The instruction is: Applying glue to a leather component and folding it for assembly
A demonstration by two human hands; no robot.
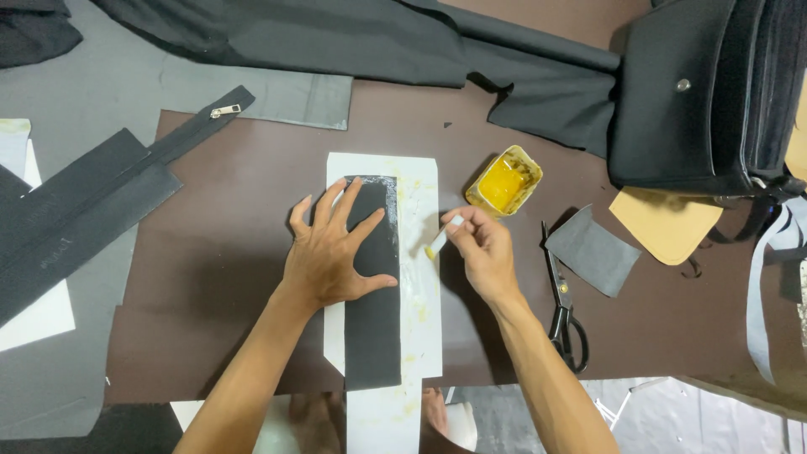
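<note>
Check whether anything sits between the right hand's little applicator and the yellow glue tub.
Nothing visible does. The right hand holds the applicator just below-left of the glue tub, with only bare brown mat between.

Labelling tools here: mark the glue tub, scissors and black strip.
glue tub (503, 182), head view, yellow glue inside.
scissors (561, 318), head view, black handle by the pivot.
black strip (373, 324), head view, bare lower half below the left hand (329, 256).

No labels, signs or screens in view. Only package-like thing: small open tub (504, 180), squarish with rounded corners, cream rim, yellow paste inside, smeared walls. Sits on brown mat at about 1 o'clock from frame centre, just below black fabric, well left of black bag.
</note>
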